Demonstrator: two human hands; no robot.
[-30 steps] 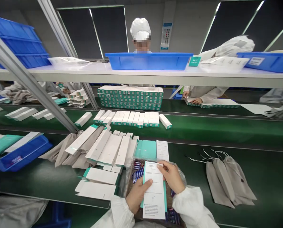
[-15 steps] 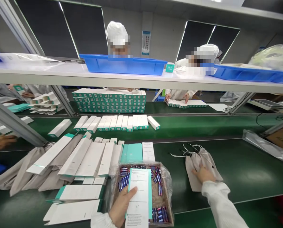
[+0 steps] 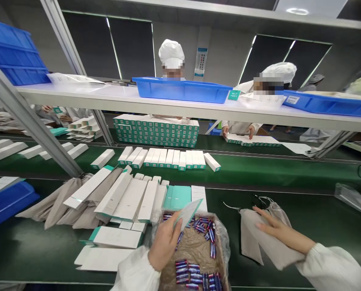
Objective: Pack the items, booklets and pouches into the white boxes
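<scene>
- Left of the battery carton (image 3: 195, 244), white boxes (image 3: 132, 198) lay heaped, some on top of limp grey bags (image 3: 59, 202).
- Over the carton's left side, I saw the left hand (image 3: 165, 242) pinching a leaflet (image 3: 189, 214) between thumb and fingers; the sheet tilted out beyond the fingertips.
- Inside the carton, batteries (image 3: 186, 273) lay beneath that hand.
- Right of the carton, the right hand (image 3: 279, 232) rested across a drawstring pouch (image 3: 280, 256), fingers nearly straight over its upper side; with the thumb hidden, I couldn't tell whether it gripped.
</scene>
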